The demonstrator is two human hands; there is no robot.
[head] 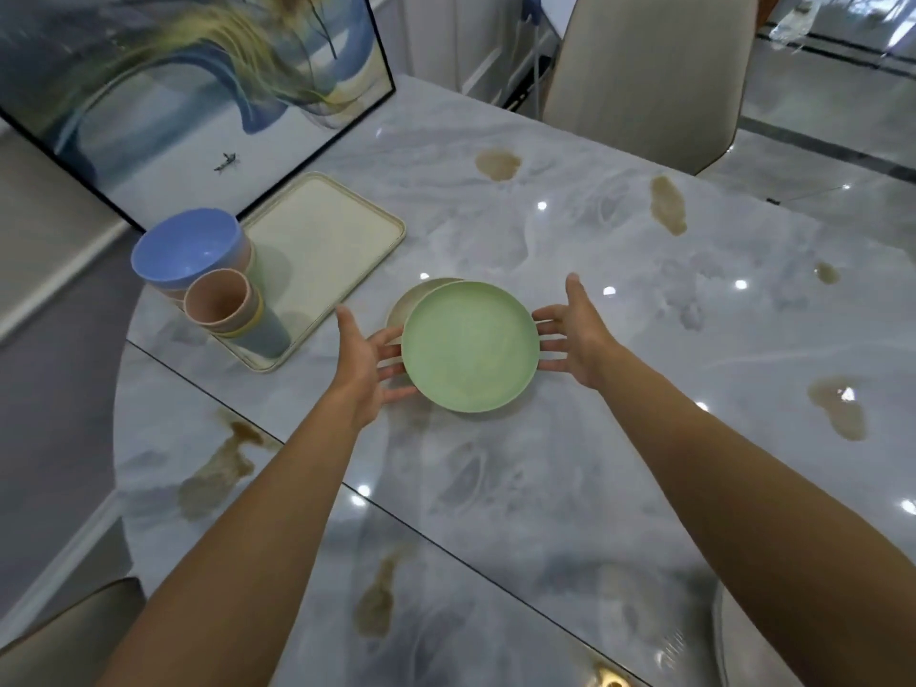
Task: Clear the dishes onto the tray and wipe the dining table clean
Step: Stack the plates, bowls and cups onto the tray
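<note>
Pale green round plate (470, 347): sat near mid-bench, outside the tray; rested off-centre on a beige round plate (402, 304), seen only as a sliver of far-left rim.

Grey-white glossy marble bench (644, 300): carried both plates and the tray.

Left hand (369, 361): released, not grasping; met the green plate's left rim with straight, spread fingers, tips tucked beneath it.

Right hand (577, 339): likewise released; met the right rim with straight fingers, thumb raised clear.

Cream rectangular plastic tray (322, 240): lay just left of the plates, below a black-framed painting (198, 91).

Blue plastic bowl (191, 247): topped a stack of bowls at the tray's left end.

Pink plastic cup (218, 302): topped nested cups beside that stack, on the tray's near corner.

Brown liquid stains (498, 164): spotted the bench in several places, near and far.
</note>
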